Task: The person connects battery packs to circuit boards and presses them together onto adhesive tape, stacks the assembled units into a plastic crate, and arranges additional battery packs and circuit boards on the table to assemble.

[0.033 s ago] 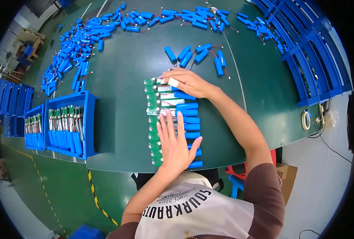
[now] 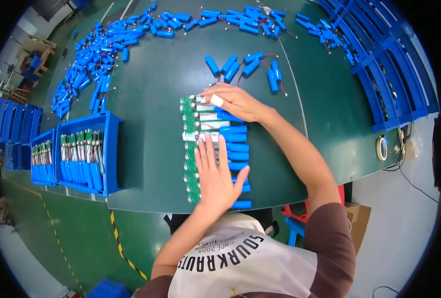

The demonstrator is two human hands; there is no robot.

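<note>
A row of green circuit boards (image 2: 189,121), each with a white strip and a blue cylindrical battery (image 2: 234,138), lies side by side on the dark green table in front of me. My left hand (image 2: 216,181) rests flat over the near half of the row, fingers stretched forward and thumb apart, hiding several boards. Across the far end lies my right hand (image 2: 233,102), its fingers extended over the last boards and touching them. White tape (image 2: 216,100) wraps one of its fingers. The fingertips' undersides are hidden.
Several loose blue batteries with wires (image 2: 232,72) lie beyond the row. A large heap of them (image 2: 89,59) curves along the far left. Blue bins (image 2: 112,154) with finished-looking board-and-battery pieces stand at left. A blue rack (image 2: 374,69) and a tape roll (image 2: 381,148) are at right.
My left hand has shifted slightly away from me, and the near boards and batteries have slid a little the same way. My right hand has stayed nearly still.
</note>
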